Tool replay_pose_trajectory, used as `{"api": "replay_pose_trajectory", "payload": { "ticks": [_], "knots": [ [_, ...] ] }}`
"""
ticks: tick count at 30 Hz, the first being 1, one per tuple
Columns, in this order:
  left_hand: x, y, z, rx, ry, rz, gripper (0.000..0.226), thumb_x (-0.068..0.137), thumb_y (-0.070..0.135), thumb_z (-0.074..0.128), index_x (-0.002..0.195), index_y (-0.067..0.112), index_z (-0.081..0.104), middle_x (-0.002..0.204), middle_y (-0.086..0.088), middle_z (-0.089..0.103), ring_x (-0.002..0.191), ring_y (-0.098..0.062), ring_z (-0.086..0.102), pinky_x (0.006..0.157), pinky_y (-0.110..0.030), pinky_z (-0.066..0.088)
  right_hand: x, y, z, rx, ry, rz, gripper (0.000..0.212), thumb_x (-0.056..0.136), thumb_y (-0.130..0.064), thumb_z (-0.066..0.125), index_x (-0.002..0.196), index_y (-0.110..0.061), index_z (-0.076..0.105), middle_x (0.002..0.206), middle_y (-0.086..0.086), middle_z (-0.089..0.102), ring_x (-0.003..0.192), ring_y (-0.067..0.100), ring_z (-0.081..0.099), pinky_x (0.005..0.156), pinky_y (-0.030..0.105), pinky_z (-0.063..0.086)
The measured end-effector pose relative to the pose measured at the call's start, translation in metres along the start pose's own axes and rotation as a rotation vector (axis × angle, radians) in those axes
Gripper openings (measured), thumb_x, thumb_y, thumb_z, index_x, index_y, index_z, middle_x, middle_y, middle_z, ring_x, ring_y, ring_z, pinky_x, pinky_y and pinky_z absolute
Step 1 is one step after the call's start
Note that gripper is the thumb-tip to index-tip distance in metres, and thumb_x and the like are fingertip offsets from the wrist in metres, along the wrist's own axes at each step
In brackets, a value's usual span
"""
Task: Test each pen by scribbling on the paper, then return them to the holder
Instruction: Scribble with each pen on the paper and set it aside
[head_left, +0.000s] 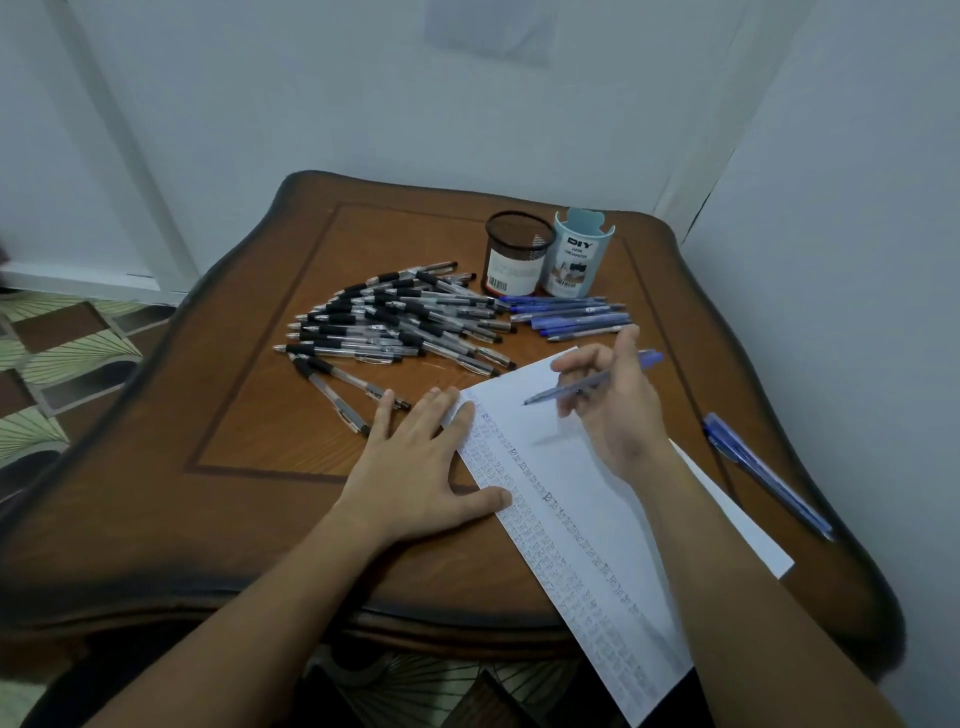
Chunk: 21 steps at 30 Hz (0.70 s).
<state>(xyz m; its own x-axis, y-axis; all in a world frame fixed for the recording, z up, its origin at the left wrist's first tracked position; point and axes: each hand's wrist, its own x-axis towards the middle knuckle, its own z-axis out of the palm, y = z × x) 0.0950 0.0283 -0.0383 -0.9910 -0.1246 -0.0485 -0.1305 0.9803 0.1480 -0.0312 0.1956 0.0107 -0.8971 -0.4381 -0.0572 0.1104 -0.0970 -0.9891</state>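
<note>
Right hand (618, 410): fingers pinch a slim blue plastic pen (550, 393), tip over the sheet.
Left hand (415, 467): flat, fingers straight, pressing the scribbled white paper (597, 519) on the brown wooden tabletop (260, 415).
Holders: black mesh cup (517, 254), pale-blue organizer (579, 254) (side by side).
Between: loose blue pens (571, 314), black-grip clear pens (405, 322).

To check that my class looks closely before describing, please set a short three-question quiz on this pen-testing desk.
1. True or false: the left hand grips a pen.
2. The pen in the right hand is: A black, B blue, C red.
3. What stands right beside the black mesh holder?

Key: 1 false, it lies flat at the edge of the paper; 2 B; 3 a light blue holder labelled DIY.
</note>
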Motion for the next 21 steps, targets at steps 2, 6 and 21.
{"api": "replay_pose_trajectory", "payload": {
  "ticks": [2, 6, 21],
  "knots": [
    [0.001, -0.001, 0.002, 0.004, 0.014, 0.003, 0.112, 0.069, 0.096, 0.010, 0.157, 0.029, 0.001, 0.165, 0.006, -0.008, 0.150, -0.012, -0.012, 0.115, -0.052, -0.021, 0.003, 0.006, 0.001, -0.064, -0.022, 0.035, 0.073, 0.086, -0.065, 0.028, 0.089, -0.005, 0.070, 0.064, 0.009, 0.065, 0.059, 0.017, 0.060, 0.058, 0.029, 0.047],
    [0.002, -0.002, 0.002, -0.011, 0.012, 0.006, 0.113, 0.066, 0.096, 0.006, 0.157, 0.029, 0.001, 0.165, 0.005, -0.007, 0.150, -0.012, -0.011, 0.115, -0.053, -0.022, 0.009, 0.015, 0.007, -0.162, -0.164, -0.002, 0.029, 0.087, -0.037, 0.064, 0.088, -0.008, 0.066, 0.073, 0.006, 0.069, 0.067, 0.017, 0.060, 0.052, 0.022, 0.044],
    [0.001, -0.002, 0.002, -0.012, 0.026, 0.011, 0.112, 0.065, 0.094, 0.005, 0.157, 0.028, 0.001, 0.165, 0.005, -0.006, 0.150, -0.011, -0.010, 0.115, -0.053, -0.019, 0.014, 0.044, 0.027, -0.463, -0.129, -0.118, 0.037, 0.073, 0.000, 0.068, 0.053, -0.018, 0.043, 0.045, -0.002, 0.045, 0.051, 0.017, 0.050, 0.055, 0.032, 0.040]
  ]
}}
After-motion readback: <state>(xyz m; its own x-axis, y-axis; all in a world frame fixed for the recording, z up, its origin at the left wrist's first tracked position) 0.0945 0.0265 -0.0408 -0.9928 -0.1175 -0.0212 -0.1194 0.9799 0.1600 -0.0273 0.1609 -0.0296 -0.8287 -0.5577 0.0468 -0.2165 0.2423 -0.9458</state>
